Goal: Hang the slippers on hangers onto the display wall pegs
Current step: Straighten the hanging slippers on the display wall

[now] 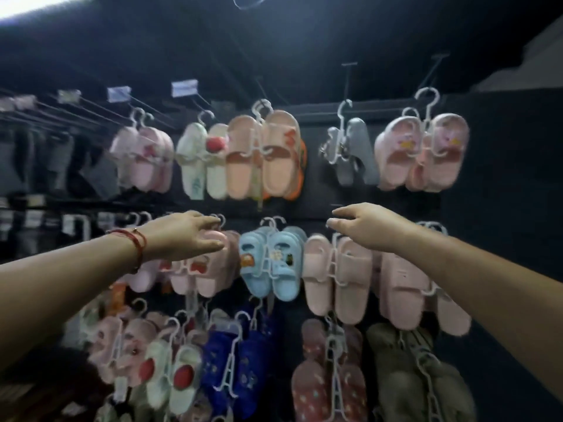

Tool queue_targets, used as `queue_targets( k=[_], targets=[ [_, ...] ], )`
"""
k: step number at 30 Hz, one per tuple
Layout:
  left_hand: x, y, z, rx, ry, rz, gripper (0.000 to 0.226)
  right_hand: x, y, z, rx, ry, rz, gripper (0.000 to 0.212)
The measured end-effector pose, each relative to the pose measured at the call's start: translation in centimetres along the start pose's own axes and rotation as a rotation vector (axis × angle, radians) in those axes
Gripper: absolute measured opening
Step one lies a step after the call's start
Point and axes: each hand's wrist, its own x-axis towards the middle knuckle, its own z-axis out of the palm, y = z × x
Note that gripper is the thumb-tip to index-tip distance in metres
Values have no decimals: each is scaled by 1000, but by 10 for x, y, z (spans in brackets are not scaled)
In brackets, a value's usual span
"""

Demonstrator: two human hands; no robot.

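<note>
Both my arms reach toward a dark display wall point(487, 178) hung with slippers on white hangers. My left hand point(185, 236), a red string at its wrist, lies with straight fingers against a pink pair point(210, 269) in the middle row, fingertips by the hanger hook point(220, 220). My right hand point(368, 226) hovers with relaxed fingers just above another pink pair point(335, 281), holding nothing. Between the two hangs a light blue pair point(271, 263).
The top row holds pink, white, peach point(262, 156), grey point(353, 150) and pink pairs. The bottom row has white-and-red, dark blue point(240, 360), maroon and olive pairs. Bare metal pegs point(347, 83) with price tags jut out above. Dark goods hang at far left.
</note>
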Motion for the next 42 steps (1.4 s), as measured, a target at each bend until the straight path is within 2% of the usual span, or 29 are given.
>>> queue_targets(
  k=[6, 10, 16, 22, 27, 36, 42],
  targets=[
    [-9, -148, -44, 41, -18, -46, 119, 58, -148, 46, 27, 12, -102, 51],
    [-12, -250, -63, 38, 32, -75, 80, 100, -238, 83, 9, 0, -118, 52],
    [-5, -348, -64, 124, 68, -57, 73, 165, -332, 121, -59, -34, -154, 50],
    [29, -400, -61, 196, 42, -48, 77, 232, -380, 154, -60, 17, -178, 52],
    [85, -424, -71, 165, 69, -4, 76, 288, -396, 177, -39, 43, -154, 48],
    [182, -496, -66, 145, 207, 25, 76, 377, -421, 199, -92, 139, -177, 48],
    [248, -525, -51, 133, 306, 119, 86, 424, -433, 213, -230, 283, -230, 75]
  ],
)
